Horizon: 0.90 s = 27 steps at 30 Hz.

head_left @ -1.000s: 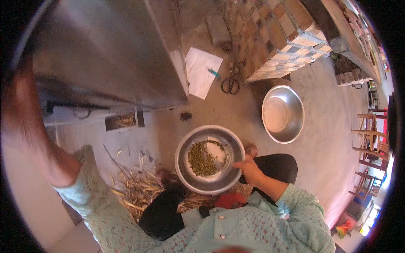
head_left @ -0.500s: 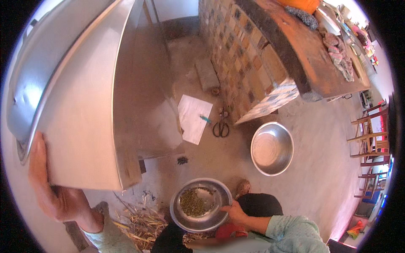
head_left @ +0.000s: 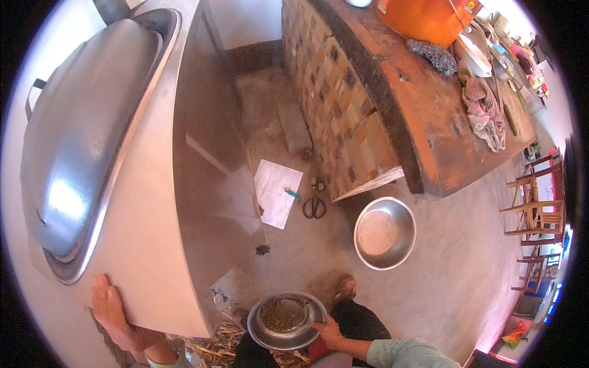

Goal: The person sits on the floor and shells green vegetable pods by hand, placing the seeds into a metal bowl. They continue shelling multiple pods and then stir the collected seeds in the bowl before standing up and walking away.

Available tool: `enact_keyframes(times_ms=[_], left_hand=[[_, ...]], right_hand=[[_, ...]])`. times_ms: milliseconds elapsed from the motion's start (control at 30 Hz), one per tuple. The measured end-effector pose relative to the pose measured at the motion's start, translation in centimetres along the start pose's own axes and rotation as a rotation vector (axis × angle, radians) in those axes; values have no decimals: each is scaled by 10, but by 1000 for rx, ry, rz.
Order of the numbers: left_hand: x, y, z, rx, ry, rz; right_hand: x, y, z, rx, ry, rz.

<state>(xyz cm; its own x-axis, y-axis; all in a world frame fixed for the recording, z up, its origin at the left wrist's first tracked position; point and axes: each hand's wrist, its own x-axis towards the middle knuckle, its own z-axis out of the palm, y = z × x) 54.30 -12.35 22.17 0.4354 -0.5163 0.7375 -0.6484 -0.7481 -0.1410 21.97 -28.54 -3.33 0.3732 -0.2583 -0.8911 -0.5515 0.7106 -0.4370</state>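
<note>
My left hand (head_left: 119, 316) lies flat, fingers out, on the pale top of a stove-like block (head_left: 147, 257) at the left, near its front edge. Beside it a large domed metal lid (head_left: 86, 141) covers a rimmed pan set into that top. My right hand (head_left: 331, 334) grips the right rim of a shallow metal basin (head_left: 264, 337), thumb over the edge. Inside the basin lies a heap of small green bits (head_left: 279, 314), too fine to name. The basin sits low, between my dark-clothed legs.
An empty metal basin (head_left: 385, 233) stands on the floor, right of scissors (head_left: 314, 207) and a white sheet (head_left: 277, 195) with a small teal object. Dry straw (head_left: 215, 343) lies below the block. A tiled counter (head_left: 423, 110) bears an orange container (head_left: 423, 21) and a cloth (head_left: 483, 113).
The view has tilted and shifted, so the lid shows more fully and the held basin sits lower. My left hand remains on the block, my right on the basin's rim.
</note>
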Motion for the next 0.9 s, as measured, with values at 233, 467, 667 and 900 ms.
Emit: enact_keyframes(times_ms=[233, 467, 667, 900], left_hand=[[15, 6, -18, 53, -138, 29], [25, 10, -29, -37, -199, 10], [34, 8, -49, -228, -363, -68], [67, 26, -60, -468, -540, -198]], right_hand=[[-19, 10, -23, 153, -159, -15], [-98, -21, -38, 147, -31, 100], [-167, -91, -43, 239, 54, -15], [-212, -124, -61, 231, 69, -279]])
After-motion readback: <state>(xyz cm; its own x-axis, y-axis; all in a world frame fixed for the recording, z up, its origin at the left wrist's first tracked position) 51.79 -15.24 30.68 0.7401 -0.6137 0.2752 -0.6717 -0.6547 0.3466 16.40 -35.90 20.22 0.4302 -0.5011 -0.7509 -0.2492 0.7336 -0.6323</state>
